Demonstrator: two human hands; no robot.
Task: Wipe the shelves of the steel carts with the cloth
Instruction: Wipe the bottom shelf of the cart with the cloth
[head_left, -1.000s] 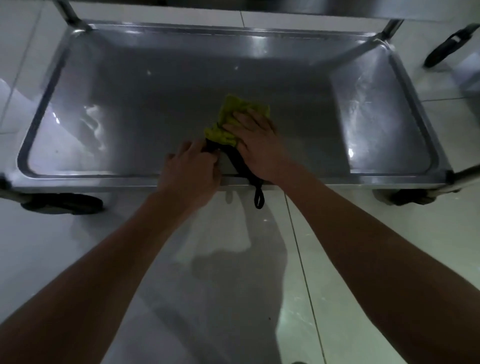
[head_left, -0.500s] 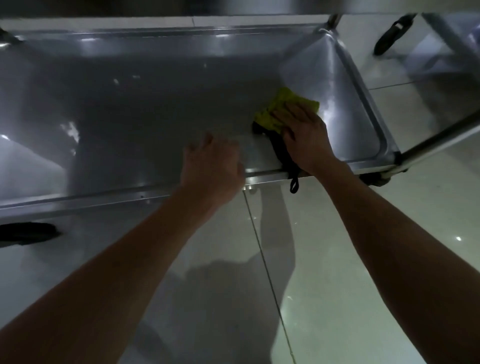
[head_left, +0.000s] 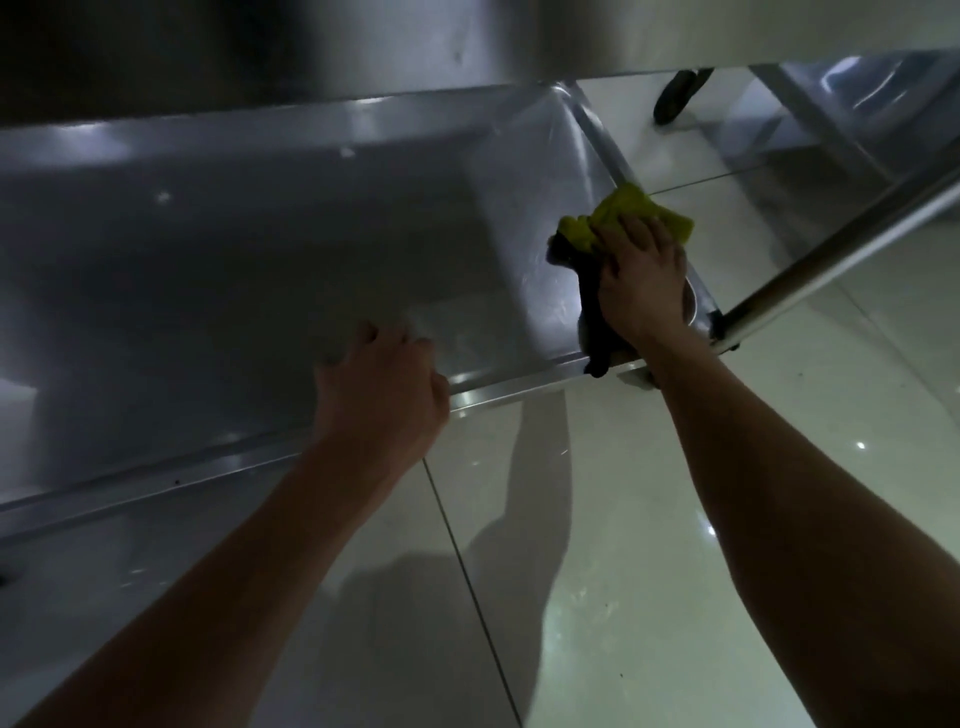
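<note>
The low steel cart shelf (head_left: 260, 270) is a shallow tray that fills the left and middle of the head view. A yellow-green cloth (head_left: 621, 213) with a dark part and a hanging strap lies at the shelf's right end, against the raised right rim. My right hand (head_left: 641, 275) presses flat on the cloth with fingers spread. My left hand (head_left: 382, 387) rests on the shelf's front rim, its fingers curled over the edge into the tray.
An upper shelf (head_left: 363, 41) overhangs at the top of the view. A steel cart leg (head_left: 841, 249) slants away at the right corner. A black caster (head_left: 675, 96) and another steel frame stand farther right. Glossy floor tiles (head_left: 623, 571) lie below.
My right hand has slid the cloth from the shelf's middle to its right end. My left hand has moved right along the front rim. The view has swung left and down.
</note>
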